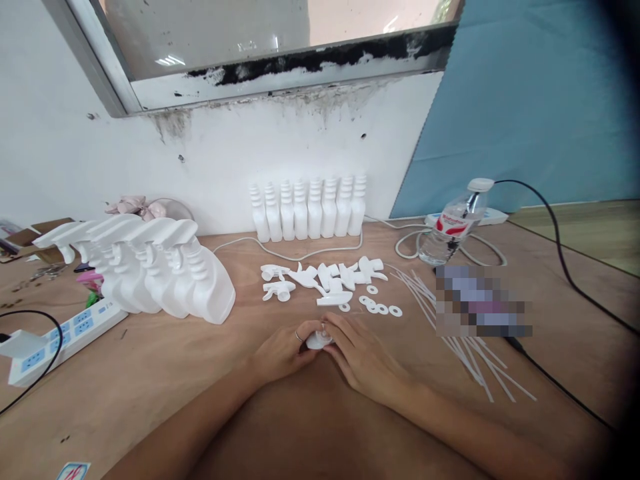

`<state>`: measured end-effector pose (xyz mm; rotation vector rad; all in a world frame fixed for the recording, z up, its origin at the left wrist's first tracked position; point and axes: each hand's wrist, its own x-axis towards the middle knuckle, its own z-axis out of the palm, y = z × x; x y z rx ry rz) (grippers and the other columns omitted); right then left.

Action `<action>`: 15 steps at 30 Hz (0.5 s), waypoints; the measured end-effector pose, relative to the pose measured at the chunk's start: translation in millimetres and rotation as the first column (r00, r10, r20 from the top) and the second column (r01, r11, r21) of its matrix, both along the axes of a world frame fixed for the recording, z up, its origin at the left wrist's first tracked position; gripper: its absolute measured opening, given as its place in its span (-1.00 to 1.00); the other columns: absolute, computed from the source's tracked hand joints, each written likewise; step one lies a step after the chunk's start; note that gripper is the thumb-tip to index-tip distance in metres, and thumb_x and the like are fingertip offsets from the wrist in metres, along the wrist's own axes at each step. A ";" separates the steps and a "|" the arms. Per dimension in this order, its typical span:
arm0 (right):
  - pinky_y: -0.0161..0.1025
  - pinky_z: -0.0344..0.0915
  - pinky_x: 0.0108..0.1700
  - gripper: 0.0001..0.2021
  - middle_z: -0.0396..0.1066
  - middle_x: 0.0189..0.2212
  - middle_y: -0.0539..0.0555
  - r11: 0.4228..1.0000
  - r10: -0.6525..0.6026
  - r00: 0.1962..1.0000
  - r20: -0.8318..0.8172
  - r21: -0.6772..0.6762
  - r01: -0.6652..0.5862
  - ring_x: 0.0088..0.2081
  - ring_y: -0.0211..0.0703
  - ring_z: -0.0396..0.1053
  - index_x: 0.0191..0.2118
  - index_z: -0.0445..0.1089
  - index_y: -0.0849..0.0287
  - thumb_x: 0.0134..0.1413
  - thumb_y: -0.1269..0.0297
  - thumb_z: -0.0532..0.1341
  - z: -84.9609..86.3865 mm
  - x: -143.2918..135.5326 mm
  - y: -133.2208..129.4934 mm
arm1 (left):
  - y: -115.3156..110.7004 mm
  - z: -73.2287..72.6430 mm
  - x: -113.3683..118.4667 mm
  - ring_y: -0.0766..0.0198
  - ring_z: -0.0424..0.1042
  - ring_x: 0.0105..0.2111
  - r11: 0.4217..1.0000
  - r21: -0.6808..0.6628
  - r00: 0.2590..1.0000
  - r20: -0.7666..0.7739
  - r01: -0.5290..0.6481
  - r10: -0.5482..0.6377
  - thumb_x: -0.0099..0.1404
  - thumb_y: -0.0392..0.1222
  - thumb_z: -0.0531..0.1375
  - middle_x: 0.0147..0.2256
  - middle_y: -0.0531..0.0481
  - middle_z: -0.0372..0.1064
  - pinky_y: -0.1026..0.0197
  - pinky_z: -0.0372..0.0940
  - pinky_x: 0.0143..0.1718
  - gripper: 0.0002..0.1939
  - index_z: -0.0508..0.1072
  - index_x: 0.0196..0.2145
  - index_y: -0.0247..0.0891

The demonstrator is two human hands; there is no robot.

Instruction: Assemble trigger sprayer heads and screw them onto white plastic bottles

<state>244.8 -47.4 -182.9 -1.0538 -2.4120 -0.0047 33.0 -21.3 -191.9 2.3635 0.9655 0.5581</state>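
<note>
Near the table's front edge, my left hand [286, 348] and my right hand [357, 350] meet around a small white plastic part [319, 341]. Fingers of both hands are closed on it and cover much of it. A ring is on a finger of my left hand. Just beyond the hands lie several white sprayer heads [330, 277] in a loose group, with several flat white washers [382, 309] at their right. Thin white tubes [465, 353] are spread on the table to the right of my right hand.
Assembled white spray bottles [165, 273] stand at the left beside a power strip [65, 340]. White bottles without heads [314, 210] line the wall. At the right are a clear water bottle [453, 227], a blurred-out device [483, 303] and black cables. The wooden table [165, 373] carries everything.
</note>
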 end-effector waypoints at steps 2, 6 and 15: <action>0.05 0.34 -0.04 -0.68 0.32 0.04 0.28 1.000 0.006 0.999 0.033 -0.002 -0.006 -0.01 0.10 0.33 0.08 0.24 0.25 0.25 0.40 0.00 1.7 -1.8 0.4 | 0.6 -1.6 -0.1 0.27 0.42 -0.31 1.000 -0.006 1.000 0.016 0.000 0.000 0.29 -0.22 0.10 -0.19 0.00 0.42 0.26 0.29 -0.28 -0.60 0.18 0.08 -0.15; 0.01 0.33 -0.04 -0.65 0.29 0.06 0.22 0.996 0.014 1.000 0.011 -0.085 -0.013 -0.02 0.04 0.32 0.12 0.21 0.15 0.24 0.41 0.01 5.7 -0.6 3.0 | 1.5 -3.9 0.1 0.25 0.42 -0.28 1.000 0.000 0.998 0.063 0.003 -0.003 0.30 -0.19 0.09 -0.17 -0.02 0.40 0.23 0.30 -0.26 -0.65 0.16 0.04 -0.18; 0.05 0.26 0.09 -0.61 0.23 0.10 0.18 0.965 0.032 0.992 -0.120 -0.255 -0.062 0.08 0.04 0.24 0.13 0.21 0.05 0.19 0.37 0.11 13.3 0.3 -3.8 | -0.3 4.3 1.9 0.27 0.41 -0.23 0.999 -0.021 0.994 0.106 0.024 -0.022 0.30 -0.23 0.09 -0.11 -0.02 0.37 0.24 0.31 -0.21 -0.70 0.18 -0.01 -0.18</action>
